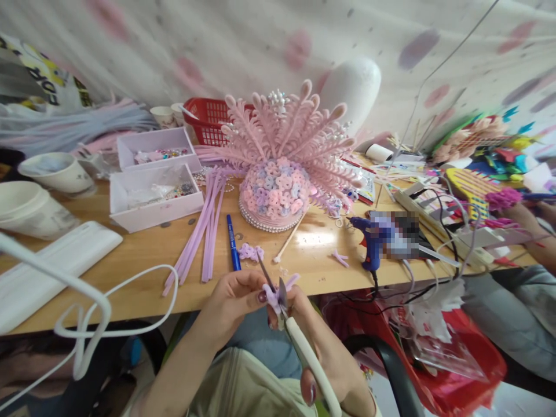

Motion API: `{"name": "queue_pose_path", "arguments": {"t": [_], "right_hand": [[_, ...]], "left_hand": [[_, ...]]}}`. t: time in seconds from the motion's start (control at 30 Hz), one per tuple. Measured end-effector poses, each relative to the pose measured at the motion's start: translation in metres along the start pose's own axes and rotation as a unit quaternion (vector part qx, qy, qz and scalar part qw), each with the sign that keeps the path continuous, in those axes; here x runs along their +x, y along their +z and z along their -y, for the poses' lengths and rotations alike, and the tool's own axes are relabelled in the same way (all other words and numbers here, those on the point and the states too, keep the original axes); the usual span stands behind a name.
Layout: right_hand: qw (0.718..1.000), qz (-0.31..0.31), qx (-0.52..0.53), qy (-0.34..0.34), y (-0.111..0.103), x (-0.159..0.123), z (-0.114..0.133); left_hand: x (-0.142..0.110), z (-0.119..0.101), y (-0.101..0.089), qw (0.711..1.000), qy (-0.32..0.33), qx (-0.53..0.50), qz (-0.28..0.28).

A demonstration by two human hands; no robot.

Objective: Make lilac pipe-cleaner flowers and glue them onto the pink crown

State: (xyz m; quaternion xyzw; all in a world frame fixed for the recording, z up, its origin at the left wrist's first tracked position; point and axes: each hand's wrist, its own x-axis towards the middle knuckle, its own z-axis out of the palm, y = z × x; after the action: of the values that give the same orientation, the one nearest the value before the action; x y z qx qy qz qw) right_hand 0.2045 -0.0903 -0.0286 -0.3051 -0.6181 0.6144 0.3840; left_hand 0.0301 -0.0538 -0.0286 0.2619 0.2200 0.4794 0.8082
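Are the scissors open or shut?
Open: the scissors in the right hand show their blades spread, the two tips clearly apart.

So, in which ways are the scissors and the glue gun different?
The scissors are in the right hand, whereas the glue gun rests on the table. The scissors show a pale handle and open metal blades; the glue gun is mainly dark blue. The glue gun has a cable; the scissors have none. Both are hand tools.
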Motion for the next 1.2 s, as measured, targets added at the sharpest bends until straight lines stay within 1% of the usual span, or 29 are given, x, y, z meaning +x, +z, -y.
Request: {"name": "queue_pose_path", "arguments": {"t": [0.1, 0.23, 0.33, 0.43, 0.5, 0.63, 0.7, 0.8, 0.9, 0.97, 1.03, 1.1, 1.2], "right_hand": [[1.0, -0.025, 0.006, -0.001, 0.002, -0.001, 0.002], [0.997, -0.074, 0.031, 0.017, 0.004, -0.003, 0.002], [0.994, -0.098, 0.041, 0.021, 0.005, -0.006, -0.001], [0.992, -0.122, 0.029, 0.019, 0.003, -0.009, -0.005], [0.989, -0.145, 0.022, 0.015, 0.002, -0.011, -0.006], [0.982, -0.189, 0.016, 0.01, -0.003, -0.014, -0.007], [0.98, -0.199, 0.008, 0.008, -0.007, -0.015, -0.005], [0.98, -0.198, 0.0, -0.006, -0.012, -0.015, -0.001], [0.979, -0.2, -0.014, -0.022, -0.014, -0.013, 0.002], [0.978, -0.209, -0.011, -0.012, -0.013, -0.011, 0.0], [0.975, -0.22, 0.003, 0.005, -0.012, -0.008, -0.003], [0.973, -0.229, 0.004, 0.012, -0.011, -0.007, -0.005], [0.97, -0.24, -0.035, -0.018, -0.013, -0.006, -0.004]], "left_hand": [[0.003, 0.001, 0.002, 1.0, -0.008, 0.0, 0.001], [0.007, -0.001, 0.007, 1.0, -0.021, 0.01, -0.004], [0.01, -0.003, 0.012, 0.999, -0.03, 0.024, -0.025], [0.014, -0.002, 0.016, 0.997, -0.017, 0.052, -0.046], [0.018, 0.0, 0.019, 0.997, -0.012, 0.06, -0.043], [0.027, 0.006, 0.021, 0.998, -0.031, 0.054, -0.02], [0.032, 0.01, 0.022, 0.998, -0.034, 0.056, -0.011], [0.037, 0.014, 0.022, 0.998, -0.024, 0.062, 0.001], [0.041, 0.017, 0.023, 0.998, -0.017, 0.058, 0.003], [0.043, 0.018, 0.024, 0.998, -0.021, 0.055, -0.005], [0.044, 0.017, 0.025, 0.998, -0.041, 0.053, -0.015], [0.044, 0.015, 0.028, 0.997, -0.058, 0.051, -0.012], [0.044, 0.012, 0.033, 0.998, -0.041, 0.05, 0.006]]}}
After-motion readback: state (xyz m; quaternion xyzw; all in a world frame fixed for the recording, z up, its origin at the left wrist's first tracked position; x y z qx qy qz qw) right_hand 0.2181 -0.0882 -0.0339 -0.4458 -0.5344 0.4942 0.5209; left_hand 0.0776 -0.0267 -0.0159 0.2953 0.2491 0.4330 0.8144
